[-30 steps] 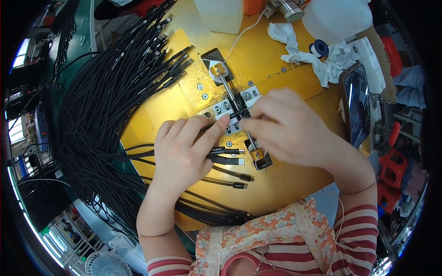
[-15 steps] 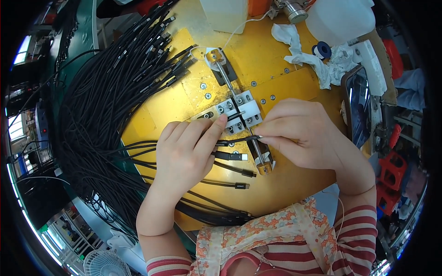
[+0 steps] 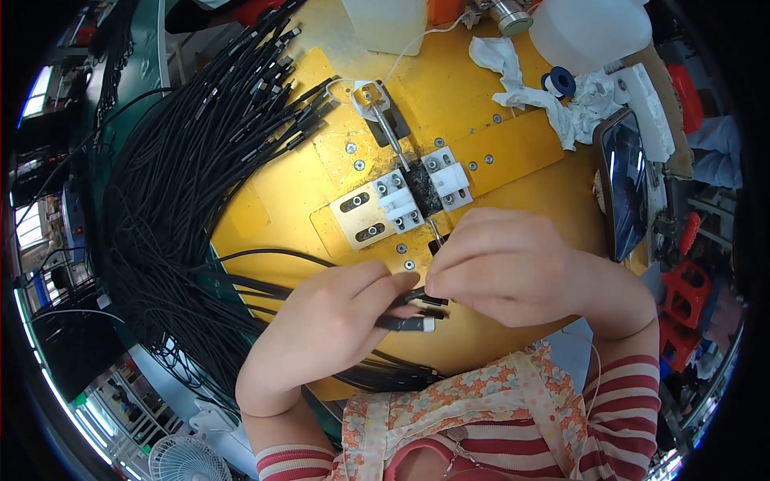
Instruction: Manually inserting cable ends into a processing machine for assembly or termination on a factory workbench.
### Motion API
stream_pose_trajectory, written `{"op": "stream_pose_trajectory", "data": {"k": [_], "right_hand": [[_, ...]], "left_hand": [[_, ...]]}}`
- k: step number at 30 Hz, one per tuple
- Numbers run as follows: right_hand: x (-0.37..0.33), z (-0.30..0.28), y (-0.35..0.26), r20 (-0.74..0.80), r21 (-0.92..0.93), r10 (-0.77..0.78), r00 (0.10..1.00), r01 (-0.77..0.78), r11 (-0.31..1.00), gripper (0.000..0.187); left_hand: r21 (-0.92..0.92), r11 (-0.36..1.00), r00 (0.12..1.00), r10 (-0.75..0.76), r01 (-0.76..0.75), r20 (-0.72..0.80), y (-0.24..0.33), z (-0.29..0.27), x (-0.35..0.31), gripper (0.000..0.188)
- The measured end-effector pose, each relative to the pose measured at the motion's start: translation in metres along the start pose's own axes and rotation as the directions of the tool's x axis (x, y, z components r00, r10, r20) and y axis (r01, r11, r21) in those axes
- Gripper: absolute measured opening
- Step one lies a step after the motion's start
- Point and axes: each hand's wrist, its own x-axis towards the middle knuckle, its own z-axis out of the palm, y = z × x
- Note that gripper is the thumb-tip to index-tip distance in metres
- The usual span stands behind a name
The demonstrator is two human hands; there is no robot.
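Note:
My left hand (image 3: 329, 317) is closed around several black cables below the fixture; a connector with a pale tip (image 3: 428, 324) sticks out beneath its fingers. Thumb and finger of my right hand (image 3: 509, 264) pinch the end of a black cable (image 3: 411, 297) that runs between the two hands. Just beyond them is a metal clamping fixture: a left block (image 3: 399, 183) and a right block (image 3: 443, 160), each with a white insert. The blocks stand apart, with a dark, dirty gap (image 3: 423, 184) between them. Thin rods (image 3: 387, 126) point into that gap.
A large bundle of black cables (image 3: 184, 160) fills the left side. More cable ends (image 3: 401, 377) lie by the apron. At the right are a phone (image 3: 623, 188), crumpled tissue (image 3: 561, 120), a small spool (image 3: 561, 82) and a whitish plastic container (image 3: 592, 32). Red stools stand beyond.
Both hands have moved toward me, away from the fixture, with the cable between them. The fixture blocks, earlier close together around a cable, are now apart and hold none.

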Motion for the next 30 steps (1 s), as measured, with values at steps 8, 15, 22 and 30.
{"op": "stream_pose_trajectory", "data": {"k": [8,15,22,30], "right_hand": [[0.002,0.000,-0.006,0.131,-0.271,-0.279,0.951,0.305,0.913,0.020],[0.006,-0.004,0.010,-0.015,-0.151,-0.142,0.990,0.138,0.979,0.017],[0.013,-0.014,0.034,-0.106,-0.385,-0.041,0.993,-0.003,0.923,0.011],[0.011,-0.005,0.039,-0.146,-0.451,-0.042,0.988,-0.028,0.892,0.009]], "left_hand": [[0.120,0.986,0.989,0.128,-0.119,-0.070,-0.020,0.012,0.003,0.021],[0.263,0.955,0.954,0.198,-0.136,-0.226,-0.022,0.016,0.009,0.032],[0.410,0.911,0.932,0.180,-0.038,-0.313,-0.032,0.018,0.012,0.041],[0.597,0.801,0.903,0.291,-0.049,-0.316,-0.043,0.026,0.018,0.042]]}}
